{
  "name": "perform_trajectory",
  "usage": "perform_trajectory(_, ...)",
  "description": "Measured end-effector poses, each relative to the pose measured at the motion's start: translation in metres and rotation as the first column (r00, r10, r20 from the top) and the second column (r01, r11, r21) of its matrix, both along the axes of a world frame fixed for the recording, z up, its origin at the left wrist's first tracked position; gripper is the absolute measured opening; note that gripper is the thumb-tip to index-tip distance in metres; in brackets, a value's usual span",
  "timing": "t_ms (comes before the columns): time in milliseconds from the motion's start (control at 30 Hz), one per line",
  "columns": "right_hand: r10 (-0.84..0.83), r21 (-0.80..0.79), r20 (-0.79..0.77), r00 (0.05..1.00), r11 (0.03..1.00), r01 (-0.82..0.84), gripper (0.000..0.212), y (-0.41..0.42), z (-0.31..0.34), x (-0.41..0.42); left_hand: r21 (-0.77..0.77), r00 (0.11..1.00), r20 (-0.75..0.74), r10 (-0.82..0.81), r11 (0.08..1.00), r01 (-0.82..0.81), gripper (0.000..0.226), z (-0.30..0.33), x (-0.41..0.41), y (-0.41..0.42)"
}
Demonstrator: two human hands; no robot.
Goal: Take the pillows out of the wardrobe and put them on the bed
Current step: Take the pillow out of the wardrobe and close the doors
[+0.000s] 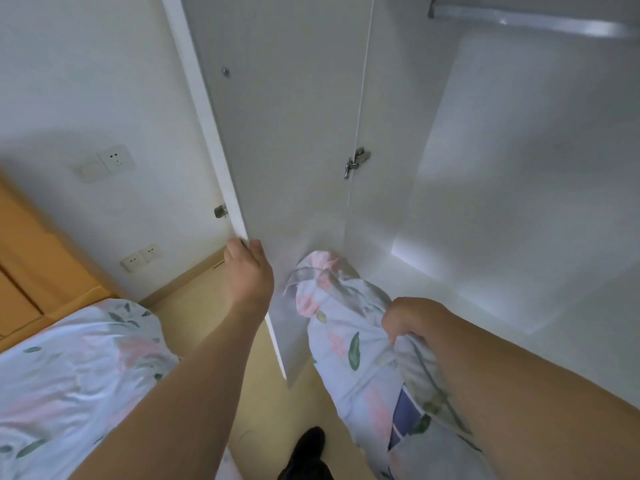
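Observation:
A pillow (341, 327) in a pale blue cover with pink flowers and green leaves hangs in front of the open white wardrobe (519, 202). My right hand (410, 317) is clenched on its cover near the upper side. My left hand (247, 271) grips the edge of the white wardrobe door (287, 133), which stands open. The bed (76, 368), covered in the same floral fabric, lies at the lower left. The visible wardrobe floor is bare and white.
A metal rail (526, 20) crosses the wardrobe's top right. Wall sockets (116, 159) and a second pair (142, 258) sit on the white wall at left. A wooden cabinet (31, 258) stands beside the bed. My dark shoe (308, 452) is on the beige floor.

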State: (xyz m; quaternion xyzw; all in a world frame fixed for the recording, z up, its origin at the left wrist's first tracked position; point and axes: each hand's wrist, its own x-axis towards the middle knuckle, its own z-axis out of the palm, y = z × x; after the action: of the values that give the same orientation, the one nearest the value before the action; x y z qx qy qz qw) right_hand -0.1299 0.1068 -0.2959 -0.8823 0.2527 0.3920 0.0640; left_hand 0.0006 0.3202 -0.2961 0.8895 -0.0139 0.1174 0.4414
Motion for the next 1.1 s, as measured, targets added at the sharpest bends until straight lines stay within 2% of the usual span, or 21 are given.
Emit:
perform_trajectory(100, -0.035, -0.009, 0.122, 0.992, 0.999, 0.037, 0.035, -0.007, 0.0, -0.012, 0.024, 0.991, 0.07, -0.113, 0.993, 0.112, 0.028, -0.002, -0.027, -0.012)
perform_trajectory(200, -0.106, -0.004, 0.074, 0.992, 0.994, 0.106, 0.043, -0.02, 0.0, -0.023, 0.086, 0.957, 0.074, -0.281, 0.958, 0.274, 0.032, -0.007, -0.048, -0.024)
perform_trajectory(300, -0.193, 0.02, 0.091, 0.977, 0.981, 0.192, 0.047, -0.037, 0.001, -0.038, 0.139, 0.911, 0.084, -0.404, 0.91, 0.39, 0.035, -0.008, -0.062, -0.042)
perform_trajectory(433, -0.282, 0.046, 0.08, 0.956, 0.959, 0.279, 0.053, -0.061, 0.004, -0.064, 0.294, 0.852, 0.069, -0.519, 0.827, 0.479, 0.04, -0.006, -0.07, -0.069)
perform_trajectory(567, -0.35, 0.053, 0.077, 0.933, 0.936, 0.347, 0.051, -0.085, 0.007, -0.091, 0.423, 0.773, 0.054, -0.632, 0.716, 0.555, 0.041, -0.002, -0.079, -0.11)
perform_trajectory(633, -0.387, 0.059, 0.081, 0.918, 0.922, 0.384, 0.052, -0.095, 0.006, -0.101, 0.429, 0.722, 0.122, -0.681, 0.692, 0.58, 0.029, 0.0, -0.088, -0.13)
perform_trajectory(700, -0.429, 0.067, 0.098, 0.898, 0.903, 0.424, 0.052, -0.105, 0.008, -0.11, 0.428, 0.625, 0.253, -0.739, 0.665, 0.612, 0.019, 0.006, -0.1, -0.151)
perform_trajectory(767, -0.473, 0.08, 0.106, 0.875, 0.881, 0.466, 0.049, -0.113, 0.008, -0.115, 0.453, 0.533, 0.319, -0.784, 0.62, 0.641, 0.043, 0.012, -0.107, -0.172)
perform_trajectory(833, -0.518, 0.088, 0.112, 0.848, 0.855, 0.511, 0.045, -0.12, 0.009, -0.121, 0.544, 0.454, 0.307, -0.836, 0.546, 0.637, 0.063, 0.017, -0.111, -0.194)
perform_trajectory(967, -0.603, 0.096, 0.134, 0.786, 0.798, 0.595, 0.046, -0.135, 0.007, -0.127, 0.679, 0.355, 0.235, -0.905, 0.414, 0.606, 0.072, 0.013, -0.101, -0.224)
perform_trajectory(1100, -0.636, 0.075, 0.138, 0.759, 0.771, 0.632, 0.051, -0.154, 0.012, -0.128, 0.752, 0.299, 0.207, -0.931, 0.347, 0.56, 0.088, -0.003, -0.075, -0.24)
